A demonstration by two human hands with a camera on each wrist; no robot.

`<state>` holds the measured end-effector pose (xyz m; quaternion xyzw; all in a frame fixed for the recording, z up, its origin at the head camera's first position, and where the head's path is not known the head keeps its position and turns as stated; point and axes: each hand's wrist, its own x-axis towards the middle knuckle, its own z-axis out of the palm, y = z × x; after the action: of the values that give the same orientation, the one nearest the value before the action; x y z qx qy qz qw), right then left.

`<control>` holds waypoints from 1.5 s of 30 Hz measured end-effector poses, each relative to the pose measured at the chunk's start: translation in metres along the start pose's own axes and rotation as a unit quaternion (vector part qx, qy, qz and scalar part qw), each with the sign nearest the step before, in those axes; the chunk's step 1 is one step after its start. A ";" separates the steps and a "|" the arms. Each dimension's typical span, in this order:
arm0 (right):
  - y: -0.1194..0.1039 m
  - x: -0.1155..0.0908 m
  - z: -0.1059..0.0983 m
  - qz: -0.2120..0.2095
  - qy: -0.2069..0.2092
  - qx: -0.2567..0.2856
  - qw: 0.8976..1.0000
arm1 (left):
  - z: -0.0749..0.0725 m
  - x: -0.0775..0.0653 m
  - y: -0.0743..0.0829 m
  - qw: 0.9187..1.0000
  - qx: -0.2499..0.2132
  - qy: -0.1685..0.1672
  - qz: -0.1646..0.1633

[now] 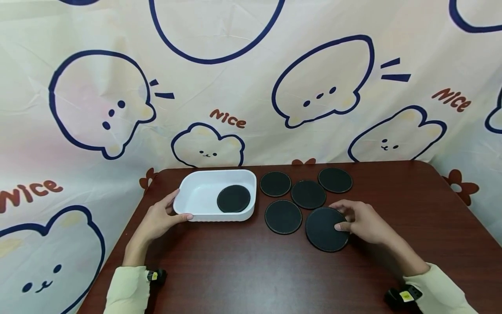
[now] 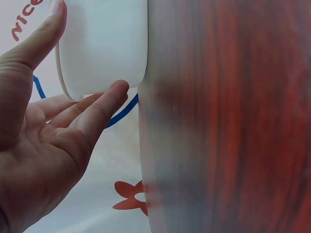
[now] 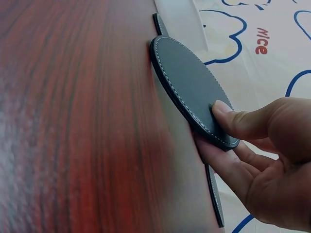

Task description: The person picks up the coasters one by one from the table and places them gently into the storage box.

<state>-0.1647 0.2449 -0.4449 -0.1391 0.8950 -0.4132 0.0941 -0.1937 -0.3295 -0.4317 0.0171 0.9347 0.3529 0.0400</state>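
My right hand (image 1: 362, 220) pinches a round black coaster (image 1: 326, 230) by its right edge, thumb on top and fingers below. In the right wrist view this stitched coaster (image 3: 187, 82) is tilted and raised above the table. My left hand (image 1: 158, 216) holds the left end of a white rectangular tray (image 1: 188, 194), its thumb at the near rim and its fingers around the left side. Another black coaster (image 1: 233, 199) lies inside the tray, towards its right end. The left wrist view shows the tray's end (image 2: 104, 48) between thumb and fingers.
Several more coasters lie on the brown table (image 1: 243, 266) right of the tray, among them a near one (image 1: 283, 216), a middle one (image 1: 308, 194) and a far right one (image 1: 335, 180). A patterned cloth (image 1: 251, 87) hangs behind the table.
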 end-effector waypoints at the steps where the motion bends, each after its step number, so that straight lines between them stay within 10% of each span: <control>1: 0.000 0.000 0.000 0.003 -0.002 0.008 1.000 | 0.000 0.000 0.000 1.000 -0.002 -0.001 0.001; 12: 0.002 0.000 -0.004 0.030 -0.032 0.103 0.994 | 0.001 0.000 0.000 0.999 -0.037 -0.003 0.016; 45: -0.014 0.033 0.006 0.072 -0.054 0.386 0.918 | -0.003 0.000 -0.013 0.989 -0.144 -0.037 0.020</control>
<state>-0.1913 0.2208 -0.4396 -0.0491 0.6673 -0.7105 0.2177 -0.1937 -0.3411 -0.4376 0.0430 0.8717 0.4832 0.0698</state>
